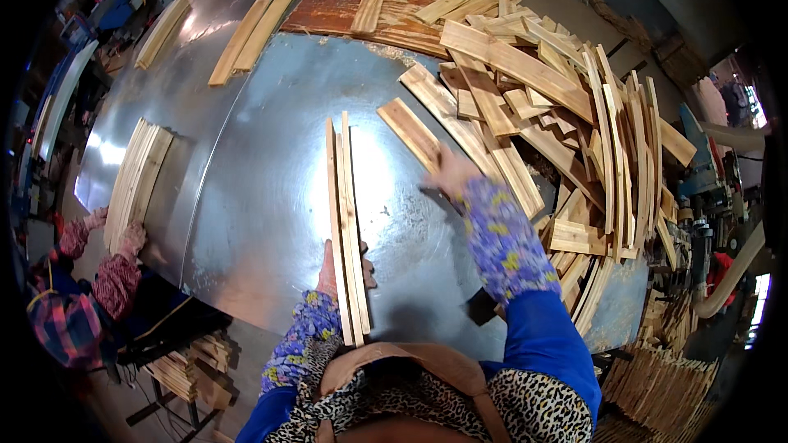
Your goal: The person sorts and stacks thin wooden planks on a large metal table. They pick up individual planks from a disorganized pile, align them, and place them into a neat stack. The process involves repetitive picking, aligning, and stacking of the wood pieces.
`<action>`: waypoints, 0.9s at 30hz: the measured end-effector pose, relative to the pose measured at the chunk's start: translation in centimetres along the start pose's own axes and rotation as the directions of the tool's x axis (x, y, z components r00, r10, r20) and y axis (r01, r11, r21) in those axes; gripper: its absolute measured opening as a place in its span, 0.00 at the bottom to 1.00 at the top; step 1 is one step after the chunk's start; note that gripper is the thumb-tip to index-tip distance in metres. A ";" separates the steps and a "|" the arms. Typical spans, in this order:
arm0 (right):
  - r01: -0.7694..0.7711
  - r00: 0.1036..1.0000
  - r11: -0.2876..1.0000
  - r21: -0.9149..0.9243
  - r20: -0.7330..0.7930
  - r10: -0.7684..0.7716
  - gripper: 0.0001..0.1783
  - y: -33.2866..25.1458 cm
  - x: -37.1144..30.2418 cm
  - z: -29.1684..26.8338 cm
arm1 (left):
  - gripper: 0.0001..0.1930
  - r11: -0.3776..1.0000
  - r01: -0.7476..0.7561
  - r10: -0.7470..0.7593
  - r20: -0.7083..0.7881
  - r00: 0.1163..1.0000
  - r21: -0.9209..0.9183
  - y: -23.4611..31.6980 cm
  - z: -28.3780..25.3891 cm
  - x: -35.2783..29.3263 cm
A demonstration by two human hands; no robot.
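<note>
My left hand (328,272) is wrapped round a few narrow wooden slats (345,205) held together on edge, their far ends pointing away from me across the metal table (271,164). The fingertips show on the slats' right side. To the right, my right hand (451,174) grips the near end of a short wooden board (404,127), which slants away to the left; the hand is slightly blurred. Just beyond that board, longer boards (447,111) lie at the edge of a large jumbled pile of wooden boards (525,74).
At the left, a co-worker's hands (130,239) hold a bundle of slats (138,176). Farther off lie small groups of boards (254,37) and a worn reddish-brown panel (328,4). Stacked wood (657,385) stands below the table at the right, near machinery and a hose (735,271).
</note>
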State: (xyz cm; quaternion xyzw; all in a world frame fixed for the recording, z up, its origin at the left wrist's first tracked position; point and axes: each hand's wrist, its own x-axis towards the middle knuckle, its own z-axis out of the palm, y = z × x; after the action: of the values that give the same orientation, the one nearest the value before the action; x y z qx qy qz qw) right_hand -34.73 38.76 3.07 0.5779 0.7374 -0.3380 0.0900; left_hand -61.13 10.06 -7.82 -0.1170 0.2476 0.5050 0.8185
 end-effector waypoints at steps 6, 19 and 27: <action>-0.268 0.915 0.960 -0.084 -0.333 0.226 0.52 11.4 -7.9 9.7 | 0.51 0.993 0.017 -0.012 -0.041 0.999 0.120 0.3 -1.7 3.1; -0.326 0.777 0.844 -0.426 -0.629 -0.018 0.27 7.1 2.9 -5.1 | 0.42 0.985 -0.012 0.039 0.154 0.987 -0.172 -3.5 4.7 5.7; -0.177 0.765 0.888 0.425 -0.508 0.396 0.34 7.7 -0.8 0.2 | 0.48 0.993 0.066 -0.031 0.323 0.946 -0.098 -1.6 1.8 8.1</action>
State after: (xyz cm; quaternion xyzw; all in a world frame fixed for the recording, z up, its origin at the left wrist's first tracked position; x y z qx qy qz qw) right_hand -27.46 38.81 0.34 0.7668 0.5573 -0.2530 -0.1937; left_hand -56.22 16.37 -10.66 -0.0828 0.0807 0.5097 0.8525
